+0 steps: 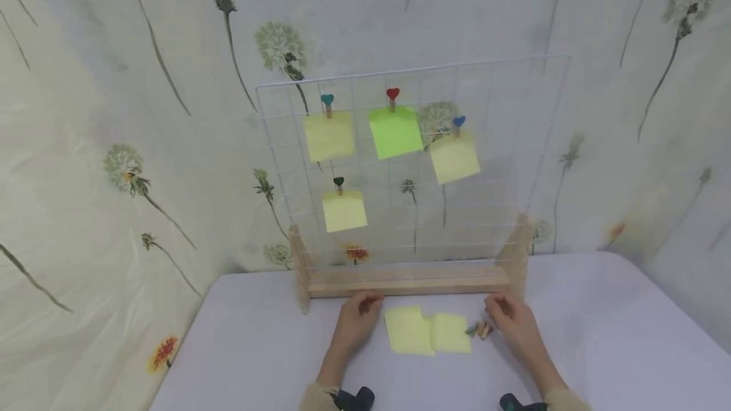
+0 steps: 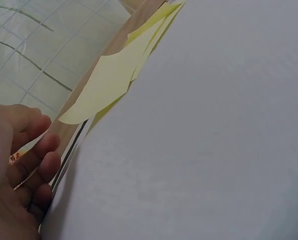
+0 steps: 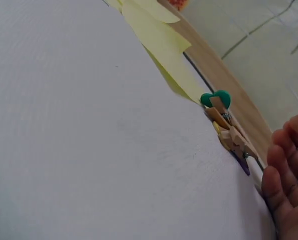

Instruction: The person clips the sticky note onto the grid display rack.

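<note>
In the head view my left hand [image 1: 357, 322] rests on the table, left of the yellow sticky notes [image 1: 407, 328], fingers loosely curled and holding nothing. My right hand [image 1: 514, 322] lies right of a small pile of wooden clothespins [image 1: 482, 330], also loosely curled with nothing in it. The right wrist view shows a green heart on one clothespin [image 3: 216, 100], near the notes [image 3: 161, 50]. Behind the hands stands a white wire grid [image 1: 388, 252] in a wooden base [image 1: 400, 287]. Heart-topped clothespins hold a green note [image 1: 395, 133] and yellow notes [image 1: 329, 138] on it.
A white cloth covers the table [image 1: 257, 347]. Close behind the grid hangs a curtain [image 1: 188, 81] printed with dandelions. The base's wooden side supports [image 1: 518, 259] rise at both ends. Dark wrist straps [image 1: 356, 399] sit on both forearms.
</note>
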A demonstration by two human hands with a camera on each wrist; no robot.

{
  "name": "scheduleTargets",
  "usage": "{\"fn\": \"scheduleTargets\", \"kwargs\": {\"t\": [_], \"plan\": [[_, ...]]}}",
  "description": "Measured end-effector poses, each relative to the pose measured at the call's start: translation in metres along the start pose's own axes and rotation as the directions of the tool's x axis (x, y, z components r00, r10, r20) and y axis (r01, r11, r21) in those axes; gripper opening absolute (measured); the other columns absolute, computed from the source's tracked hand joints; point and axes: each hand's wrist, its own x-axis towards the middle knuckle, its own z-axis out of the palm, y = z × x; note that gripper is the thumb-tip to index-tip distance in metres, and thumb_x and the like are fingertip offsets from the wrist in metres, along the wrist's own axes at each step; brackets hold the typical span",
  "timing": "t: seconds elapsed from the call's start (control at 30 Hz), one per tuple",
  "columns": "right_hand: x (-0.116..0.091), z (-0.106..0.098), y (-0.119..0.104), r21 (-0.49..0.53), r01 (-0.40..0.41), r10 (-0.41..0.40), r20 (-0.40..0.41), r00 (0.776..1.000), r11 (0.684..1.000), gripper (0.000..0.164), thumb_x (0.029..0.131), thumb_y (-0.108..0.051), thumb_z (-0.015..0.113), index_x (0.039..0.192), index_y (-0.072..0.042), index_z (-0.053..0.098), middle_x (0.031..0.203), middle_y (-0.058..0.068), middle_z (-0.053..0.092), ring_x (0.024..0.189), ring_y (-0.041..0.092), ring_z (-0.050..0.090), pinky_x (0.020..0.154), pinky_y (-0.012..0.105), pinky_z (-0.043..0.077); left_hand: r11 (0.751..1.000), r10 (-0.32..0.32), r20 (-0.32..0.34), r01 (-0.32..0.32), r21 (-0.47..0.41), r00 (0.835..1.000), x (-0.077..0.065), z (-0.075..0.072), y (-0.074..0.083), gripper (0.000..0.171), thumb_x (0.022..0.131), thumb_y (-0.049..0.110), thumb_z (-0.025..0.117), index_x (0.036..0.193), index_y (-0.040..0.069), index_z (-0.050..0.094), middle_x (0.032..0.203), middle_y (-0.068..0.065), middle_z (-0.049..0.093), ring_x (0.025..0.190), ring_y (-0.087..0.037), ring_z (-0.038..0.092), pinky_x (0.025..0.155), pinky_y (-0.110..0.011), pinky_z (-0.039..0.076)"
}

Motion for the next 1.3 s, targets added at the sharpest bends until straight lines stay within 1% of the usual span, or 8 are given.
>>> {"fn": "scheduleTargets", "kwargs": {"t": [0.1,0.2,0.47,0.67,0.83,1.0,1.13,1.3], "plan": [[-0.004,0.000,0.002,0.018,-0.013,0.013,-0.003,1.000,1.000,0.037,0.098,-0.038,0.047,0.113,-0.007,0.059,0.113,0.015,0.065,0.097,0.005,0.059,0.077,0.019,0.049,1.000,0.018,0.019,-0.018,0.015,1.000,-0.003,0.001,-0.002,0.015,0.092,0.030,0.060,0.105,0.030,0.066,0.099,0.014,0.063,0.092,-0.003,0.055,0.082,-0.023,0.047],[-0.007,0.000,0.005,0.003,-0.006,0.006,0.001,1.000,1.000,0.035,0.098,-0.039,0.047,0.113,-0.010,0.059,0.114,0.011,0.065,0.095,-0.007,0.051,0.079,0.016,0.046,0.998,0.062,0.031,-0.063,0.028,0.998,-0.005,0.001,-0.001,0.016,0.092,0.030,0.059,0.107,0.027,0.065,0.101,0.011,0.063,0.093,-0.004,0.056,0.085,-0.025,0.049],[-0.018,-0.003,0.015,-0.008,0.031,-0.032,-0.101,0.994,0.999,0.025,0.098,-0.027,0.049,0.113,-0.010,0.059,0.112,0.011,0.066,0.086,-0.019,0.046,0.073,0.010,0.045,0.991,0.130,0.025,-0.130,0.035,0.991,-0.011,0.001,-0.002,0.018,0.091,0.027,0.061,0.107,0.023,0.066,0.103,0.008,0.064,0.093,-0.004,0.058,0.086,-0.026,0.050],[-0.020,-0.003,0.017,-0.039,0.115,-0.118,-0.082,0.990,0.993,0.020,0.097,-0.025,0.051,0.112,-0.015,0.061,0.112,0.005,0.066,0.093,-0.017,0.048,0.079,0.009,0.041,0.975,0.214,-0.014,-0.213,0.069,0.977,-0.010,-0.001,-0.005,0.016,0.091,0.022,0.062,0.105,0.019,0.067,0.100,0.005,0.064,0.092,-0.008,0.061,0.084,-0.027,0.051],[-0.022,-0.001,0.015,-0.071,0.160,-0.161,-0.016,0.987,0.985,0.017,0.094,-0.022,0.058,0.110,-0.018,0.062,0.110,-0.001,0.065,0.093,-0.007,0.055,0.078,0.013,0.046,0.972,0.218,-0.010,-0.216,0.096,0.976,-0.011,-0.002,-0.003,0.017,0.090,0.026,0.063,0.105,0.020,0.067,0.101,0.005,0.064,0.095,-0.010,0.060,0.086,-0.030,0.050],[-0.024,0.002,0.016,-0.113,0.143,-0.143,0.008,0.990,0.983,0.019,0.092,-0.028,0.060,0.110,-0.024,0.060,0.110,-0.008,0.063,0.093,-0.008,0.054,0.081,0.016,0.047,0.968,0.223,-0.010,-0.220,0.122,0.975,-0.012,-0.002,0.000,0.016,0.088,0.028,0.065,0.102,0.021,0.069,0.100,0.007,0.064,0.098,-0.012,0.059,0.089,-0.035,0.047],[-0.021,0.003,0.018,-0.146,0.133,-0.137,-0.017,0.990,0.980,0.016,0.095,-0.025,0.057,0.110,-0.024,0.060,0.110,-0.007,0.064,0.096,-0.005,0.054,0.082,0.018,0.047,0.963,0.242,-0.025,-0.238,0.125,0.970,-0.013,-0.001,-0.001,0.016,0.087,0.027,0.066,0.101,0.020,0.069,0.099,0.007,0.064,0.098,-0.012,0.058,0.089,-0.035,0.046],[-0.021,0.001,0.017,-0.140,0.093,-0.101,-0.053,0.993,0.986,0.017,0.097,-0.015,0.050,0.110,-0.020,0.060,0.112,-0.003,0.065,0.101,-0.002,0.053,0.088,0.033,0.049,0.963,0.233,-0.022,-0.228,0.146,0.972,-0.013,0.002,0.000,0.015,0.087,0.026,0.067,0.099,0.019,0.070,0.099,0.006,0.063,0.100,-0.013,0.058,0.090,-0.036,0.046]]}}
